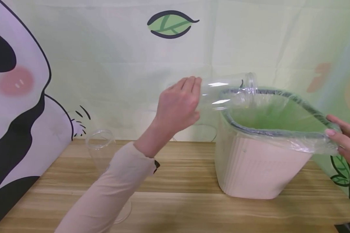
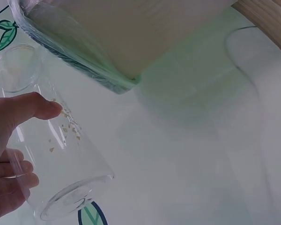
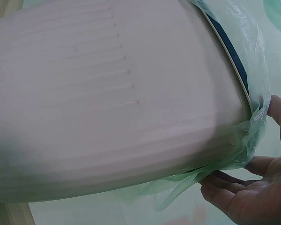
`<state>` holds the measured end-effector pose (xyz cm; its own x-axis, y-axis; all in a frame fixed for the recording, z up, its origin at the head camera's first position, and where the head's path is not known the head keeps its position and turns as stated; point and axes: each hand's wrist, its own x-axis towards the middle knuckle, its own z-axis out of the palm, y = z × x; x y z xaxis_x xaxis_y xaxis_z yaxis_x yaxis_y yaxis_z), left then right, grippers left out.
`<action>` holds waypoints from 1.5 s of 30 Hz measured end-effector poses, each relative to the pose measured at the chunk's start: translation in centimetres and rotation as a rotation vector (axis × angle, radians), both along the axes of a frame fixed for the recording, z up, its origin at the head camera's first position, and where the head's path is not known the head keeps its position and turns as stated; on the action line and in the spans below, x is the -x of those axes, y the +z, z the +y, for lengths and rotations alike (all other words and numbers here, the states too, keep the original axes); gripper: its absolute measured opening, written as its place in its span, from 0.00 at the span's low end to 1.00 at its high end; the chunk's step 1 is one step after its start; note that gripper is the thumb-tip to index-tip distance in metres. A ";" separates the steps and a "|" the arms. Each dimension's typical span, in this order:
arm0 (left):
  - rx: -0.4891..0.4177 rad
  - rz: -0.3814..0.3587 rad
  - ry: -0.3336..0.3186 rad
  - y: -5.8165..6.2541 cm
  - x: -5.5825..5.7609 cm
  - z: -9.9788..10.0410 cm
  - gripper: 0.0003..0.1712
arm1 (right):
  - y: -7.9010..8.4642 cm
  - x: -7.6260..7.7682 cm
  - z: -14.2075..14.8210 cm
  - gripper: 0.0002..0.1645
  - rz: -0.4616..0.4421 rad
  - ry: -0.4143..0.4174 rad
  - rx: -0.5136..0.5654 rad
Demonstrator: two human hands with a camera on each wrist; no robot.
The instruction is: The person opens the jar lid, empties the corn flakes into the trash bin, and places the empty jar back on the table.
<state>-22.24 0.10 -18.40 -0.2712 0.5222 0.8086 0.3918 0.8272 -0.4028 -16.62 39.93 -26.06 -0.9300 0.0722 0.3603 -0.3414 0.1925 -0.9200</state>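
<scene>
My left hand (image 1: 179,103) grips a clear plastic cup (image 1: 227,90) lying on its side in the air, its mouth end overlapping the left rim of a pale pink trash bin (image 1: 265,165). Small yellowish flakes (image 2: 72,129) cling inside the cup in the left wrist view, with the thumb on one side and curled fingers on the other. A translucent green bag (image 3: 253,136) lines the bin and folds over its dark rim. At the rim's right corner my right hand (image 1: 348,139) holds the bag edge, thumb above and fingers beneath.
Another clear cup (image 1: 100,145) stands on the wooden table (image 1: 186,174) at left, partly hidden behind my left sleeve (image 1: 113,191). A printed cloth (image 1: 105,48) with a panda and leaves hangs behind the table. A black object (image 1: 348,227) lies at the lower right edge.
</scene>
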 end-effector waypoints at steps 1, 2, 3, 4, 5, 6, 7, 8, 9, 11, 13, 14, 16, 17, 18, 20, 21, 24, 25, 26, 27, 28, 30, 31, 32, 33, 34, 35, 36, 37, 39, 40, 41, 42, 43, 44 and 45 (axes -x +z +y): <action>-0.004 -0.005 -0.001 0.0 0.0 -0.1 0.29 | 0.0 0.0 -0.1 0.36 0.004 0.006 0.013; -0.008 -0.011 0.000 0.0 0.0 -0.3 0.29 | 0.0 -0.1 -0.1 0.36 0.006 0.010 0.018; -0.010 -0.016 0.003 0.0 0.0 -0.5 0.30 | 0.1 -0.1 -0.2 0.36 0.008 0.016 0.026; -0.014 -0.021 0.006 -0.1 0.0 -0.6 0.30 | 0.1 -0.1 -0.2 0.36 0.011 0.016 0.023; -0.017 -0.027 0.010 -0.1 -0.1 -0.8 0.30 | 0.1 -0.1 -0.3 0.36 0.012 0.019 0.021; -0.019 -0.031 0.015 -0.1 -0.1 -1.0 0.30 | 0.1 -0.1 -0.3 0.36 0.013 0.022 0.020; -0.022 -0.035 0.021 -0.1 -0.1 -1.1 0.31 | 0.1 -0.1 -0.3 0.36 0.012 0.021 0.014; -0.024 -0.041 0.026 -0.1 -0.1 -1.3 0.31 | 0.1 -0.1 -0.3 0.36 0.011 0.022 0.007; -0.026 -0.047 0.031 -0.2 -0.1 -1.5 0.32 | 0.1 0.0 -0.3 0.36 0.011 0.020 0.000; -0.032 -0.060 0.038 -0.2 -0.1 -1.8 0.34 | 0.1 0.0 -0.2 0.36 0.004 0.008 -0.024; -0.043 -0.073 0.041 -0.2 0.0 -2.2 0.36 | 0.1 0.0 -0.2 0.36 -0.002 0.000 -0.030; -0.051 -0.077 0.041 -0.2 0.0 -2.3 0.37 | 0.1 0.1 -0.2 0.36 -0.002 0.001 -0.025; -0.068 -0.079 0.040 -0.3 0.0 -2.7 0.38 | 0.1 0.0 -0.2 0.36 -0.002 0.001 -0.014; -0.078 -0.076 0.039 -0.3 0.0 -2.9 0.39 | 0.1 0.0 -0.2 0.36 0.003 0.013 0.008; -0.089 -0.074 0.037 -0.3 0.0 -3.1 0.39 | 0.1 0.0 -0.2 0.36 0.005 0.015 0.014; -0.113 -0.079 0.034 -0.4 0.1 -3.4 0.40 | 0.0 0.0 -0.1 0.36 0.006 0.017 0.020; -0.126 -0.086 0.032 -0.4 0.1 -3.6 0.40 | 0.0 0.1 -0.1 0.36 0.006 0.016 0.021; -0.174 -0.123 0.025 -0.5 0.0 -4.2 0.41 | -0.1 0.1 0.0 0.36 -0.003 0.016 0.013; -0.191 -0.139 0.022 -0.5 0.1 -4.3 0.41 | -0.1 0.0 -0.1 0.36 -0.009 0.012 0.006; -0.208 -0.154 0.020 -0.5 0.1 -4.5 0.41 | 0.0 0.0 -0.1 0.36 -0.012 0.009 0.001; -0.221 -0.167 0.020 -0.6 0.1 -4.6 0.41 | 0.0 0.0 -0.1 0.36 -0.015 0.008 -0.005; -0.234 -0.180 0.021 -0.6 0.1 -4.8 0.41 | 0.0 0.0 -0.1 0.36 -0.019 0.005 -0.013; -0.258 -0.206 0.019 -0.7 0.2 -5.1 0.42 | 0.0 0.0 -0.1 0.36 -0.017 0.010 -0.010; -0.265 -0.214 0.020 -0.8 0.3 -5.3 0.42 | 0.0 0.0 -0.1 0.36 -0.013 0.015 -0.004; -0.273 -0.223 0.021 -0.8 0.3 -5.4 0.42 | 0.0 0.0 -0.1 0.36 -0.011 0.017 -0.001; -0.280 -0.230 0.021 -0.9 0.3 -5.6 0.42 | 0.0 0.1 0.0 0.36 -0.010 0.020 0.002; -0.286 -0.235 0.020 -1.0 0.3 -5.7 0.42 | 0.0 0.1 0.0 0.36 -0.004 0.027 0.014; -0.293 -0.241 0.018 -1.1 0.3 -5.8 0.42 | 0.0 0.2 0.1 0.36 0.001 0.035 0.025; -0.299 -0.248 0.017 -1.1 0.3 -5.9 0.42 | -0.1 0.2 0.1 0.36 0.001 0.038 0.033; -0.304 -0.255 0.016 -1.2 0.3 -6.1 0.42 | -0.1 0.3 0.2 0.37 0.004 0.040 0.035; -0.319 -0.272 0.011 -1.3 0.2 -6.3 0.43 | -0.1 0.3 0.3 0.36 0.010 0.047 0.049; -0.327 -0.280 0.009 -1.4 0.2 -6.5 0.43 | -0.2 0.4 0.4 0.36 0.016 0.055 0.063; -0.338 -0.287 0.005 -1.5 0.2 -6.6 0.44 | -0.2 0.4 0.4 0.36 0.019 0.056 0.066; -0.348 -0.293 0.001 -1.6 0.2 -6.8 0.44 | -0.2 0.4 0.5 0.36 0.022 0.057 0.069; -0.358 -0.297 -0.005 -1.7 0.2 -6.9 0.44 | -0.2 0.4 0.5 0.36 0.027 0.060 0.071; -0.368 -0.299 -0.010 -1.8 0.3 -7.0 0.44 | -0.2 0.4 0.5 0.36 0.031 0.063 0.079; -0.376 -0.300 -0.014 -1.9 0.3 -7.2 0.44 | -0.3 0.5 0.6 0.35 0.035 0.065 0.083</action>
